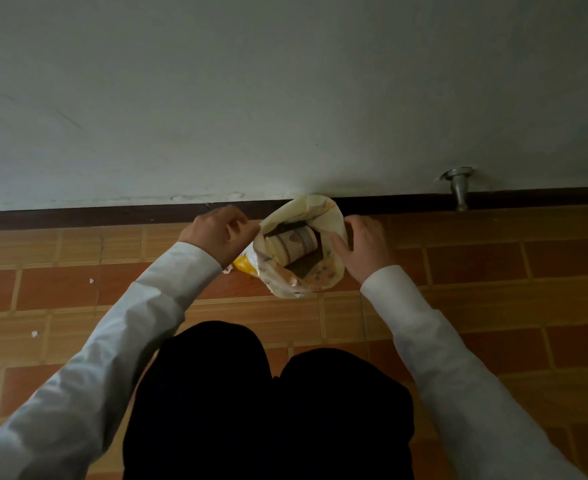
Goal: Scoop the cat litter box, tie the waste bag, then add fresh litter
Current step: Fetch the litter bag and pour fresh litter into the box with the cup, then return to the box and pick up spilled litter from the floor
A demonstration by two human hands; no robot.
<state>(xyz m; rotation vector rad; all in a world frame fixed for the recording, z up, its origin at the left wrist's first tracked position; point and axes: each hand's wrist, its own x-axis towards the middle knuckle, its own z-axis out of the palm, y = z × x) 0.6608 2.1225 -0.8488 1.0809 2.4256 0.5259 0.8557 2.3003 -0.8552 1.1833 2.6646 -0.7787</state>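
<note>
Waste bag [299, 271] on tiled floor [493, 289] by wall edge, mouth open. Left hand [218, 233] fingers curled, pinching left rim; right hand [363, 249] fingers spread, touching right rim.

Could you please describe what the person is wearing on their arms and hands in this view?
Both arms are covered by long white sleeves, loose and lightly creased, each ending in a plain cuff at the wrist. The left sleeve and right sleeve look alike, with no visible markings. The left hand and right hand are bare: no gloves, and no rings or watch that I can make out in this dim light.
</note>
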